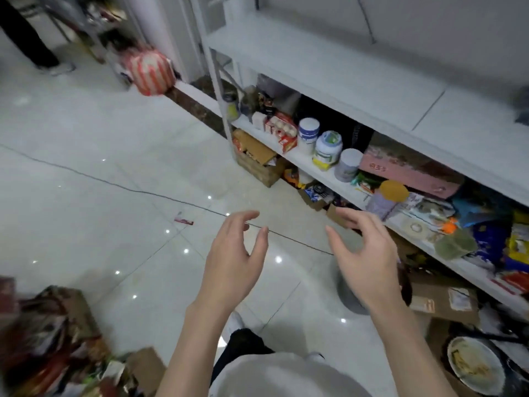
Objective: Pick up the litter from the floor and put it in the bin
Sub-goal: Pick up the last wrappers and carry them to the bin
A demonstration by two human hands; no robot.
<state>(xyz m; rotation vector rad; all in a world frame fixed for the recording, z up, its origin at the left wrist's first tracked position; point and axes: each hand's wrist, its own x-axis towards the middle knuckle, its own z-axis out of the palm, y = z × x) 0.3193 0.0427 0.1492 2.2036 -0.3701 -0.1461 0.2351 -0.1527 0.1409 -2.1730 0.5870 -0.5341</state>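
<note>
A small red and white wrapper lies on the glossy white tiled floor, left of and beyond my hands. My left hand hovers above the floor with relaxed, slightly spread fingers and holds nothing. My right hand hangs beside it, fingers loosely curved, also empty. A grey round bin stands on the floor below my right hand, mostly hidden by my wrist and forearm.
White shelves on the right carry jars, boxes and packets. Cardboard boxes sit under them. A heap of packets and boxes fills the lower left. A red-striped bag and a person's legs are far back.
</note>
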